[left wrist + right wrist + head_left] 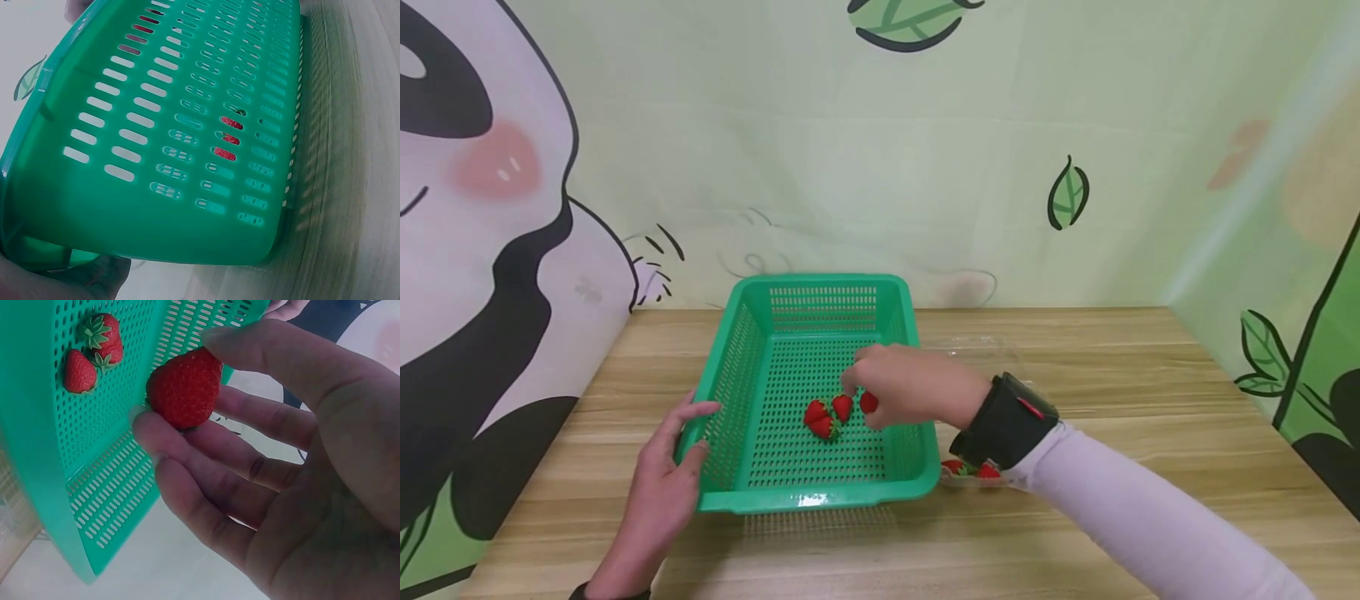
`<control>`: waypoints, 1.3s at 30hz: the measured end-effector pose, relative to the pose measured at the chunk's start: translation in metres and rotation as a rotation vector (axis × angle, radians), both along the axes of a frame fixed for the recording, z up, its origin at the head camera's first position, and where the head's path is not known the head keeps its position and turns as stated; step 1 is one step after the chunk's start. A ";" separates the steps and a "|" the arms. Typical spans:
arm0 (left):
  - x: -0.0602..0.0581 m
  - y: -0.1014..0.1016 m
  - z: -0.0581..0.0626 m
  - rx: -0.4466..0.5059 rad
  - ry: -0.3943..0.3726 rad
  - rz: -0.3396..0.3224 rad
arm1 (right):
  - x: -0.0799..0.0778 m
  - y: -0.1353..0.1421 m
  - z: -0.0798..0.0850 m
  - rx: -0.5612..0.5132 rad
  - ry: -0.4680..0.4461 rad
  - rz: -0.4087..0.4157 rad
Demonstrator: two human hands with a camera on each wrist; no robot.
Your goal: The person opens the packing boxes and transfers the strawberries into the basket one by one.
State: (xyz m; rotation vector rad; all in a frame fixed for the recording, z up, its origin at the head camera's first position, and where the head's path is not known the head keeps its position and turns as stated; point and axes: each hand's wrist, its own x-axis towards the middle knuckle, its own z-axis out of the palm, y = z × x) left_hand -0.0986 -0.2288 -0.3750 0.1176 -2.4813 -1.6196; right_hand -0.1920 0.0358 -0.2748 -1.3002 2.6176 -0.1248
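- Pinching a strawberry between thumb and fingers, the right hand hangs over the right part of the green basket.
- The left hand grips the basket's left rim, fingers bent over it.
- Three strawberries lie on the basket's floor — two touching, one just beside.
- Right of the basket, a clear container holding more strawberries rests on the wooden tabletop — partly hidden behind the right arm.

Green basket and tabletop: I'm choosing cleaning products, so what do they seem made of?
Basket: probably moulded plastic, semi-gloss; the rim's bright highlight and evenly slotted walls suggest it. Tabletop: wood-look, low sheen, streaky grain; solid timber or printed laminate, I can't tell.
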 end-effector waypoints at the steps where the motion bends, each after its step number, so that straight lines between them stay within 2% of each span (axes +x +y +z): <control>1: 0.000 0.000 0.000 -0.005 -0.002 0.002 | 0.000 -0.001 0.000 0.002 -0.001 -0.001; 12: 0.000 -0.001 -0.001 -0.018 0.001 0.007 | -0.005 -0.018 -0.008 0.006 0.052 0.052; 25: 0.001 0.000 0.001 -0.030 -0.004 0.000 | -0.012 -0.038 -0.020 0.057 0.030 0.037; 34: 0.000 0.000 0.001 0.011 0.000 -0.009 | -0.018 -0.049 -0.031 0.137 0.036 0.015; 39: 0.000 0.000 0.000 0.003 0.003 -0.008 | -0.022 -0.054 -0.036 0.181 0.030 -0.003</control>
